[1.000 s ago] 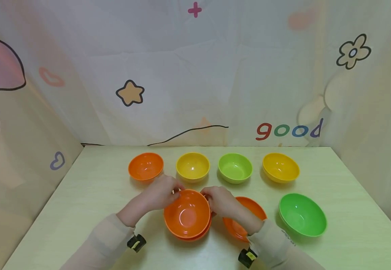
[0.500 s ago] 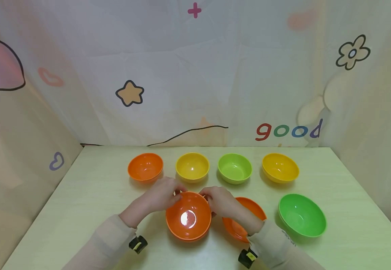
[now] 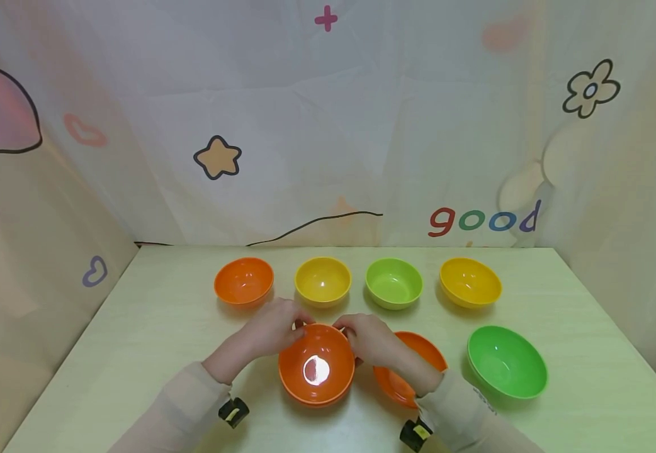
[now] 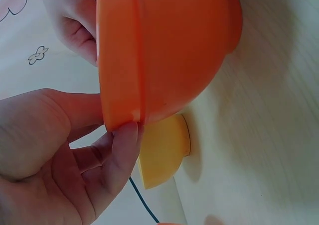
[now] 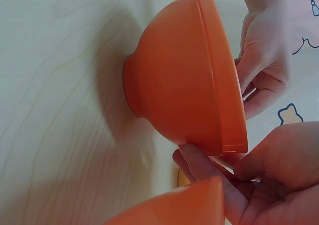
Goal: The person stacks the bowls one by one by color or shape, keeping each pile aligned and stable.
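Note:
Two orange bowls, one nested in the other (image 3: 316, 368), stand at the middle front of the table in the head view. Their rims lie almost flush, and the right wrist view shows the upper rim (image 5: 232, 85) just above the lower one. My left hand (image 3: 276, 327) pinches the far left of the rim between thumb and fingers; the left wrist view shows a fingertip (image 4: 125, 135) pressed under it. On the far right side, my right hand (image 3: 370, 340) pinches the rim of the stack. Its fingers (image 5: 199, 163) touch the lower bowl's outside.
Behind the stack stand an orange bowl (image 3: 244, 282), a yellow bowl (image 3: 322, 281), a light green bowl (image 3: 393, 283) and a second yellow bowl (image 3: 469, 282). Another orange bowl (image 3: 424, 349) lies partly beneath my right forearm. A green bowl (image 3: 506, 362) stands farther right.
The upper orange bowl has come down into the lower one, so their rims sit closer together. My left hand has shifted slightly right and toward me; my right hand has barely moved.

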Available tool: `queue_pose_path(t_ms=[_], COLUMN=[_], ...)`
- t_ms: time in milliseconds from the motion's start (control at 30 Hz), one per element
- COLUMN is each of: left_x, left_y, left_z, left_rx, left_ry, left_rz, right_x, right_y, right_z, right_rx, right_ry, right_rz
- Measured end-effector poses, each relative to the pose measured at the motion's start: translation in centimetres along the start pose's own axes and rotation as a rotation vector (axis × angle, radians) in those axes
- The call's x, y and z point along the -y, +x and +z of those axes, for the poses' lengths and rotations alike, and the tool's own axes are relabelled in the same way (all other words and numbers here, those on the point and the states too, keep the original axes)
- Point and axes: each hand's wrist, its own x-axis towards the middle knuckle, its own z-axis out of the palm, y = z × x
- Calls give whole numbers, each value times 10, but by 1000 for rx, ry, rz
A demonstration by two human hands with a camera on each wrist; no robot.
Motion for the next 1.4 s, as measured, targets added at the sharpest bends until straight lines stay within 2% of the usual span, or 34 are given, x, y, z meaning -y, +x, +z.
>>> queue_pose_path(t_ms=[400, 1000, 1400], left_x=[-1, 0, 1], left_y=[1, 2, 4], left_z=[0, 0, 1], left_rx=[17, 29, 39], left_ry=[7, 7, -6], left_rz=[-7, -15, -8], right_x=[0, 2, 1], right_y=[-2, -2, -1], right_z=[0, 0, 0], right_rx=[-26, -25, -36], right_ry=[-12, -11, -15], right_rz=[-43, -27, -58])
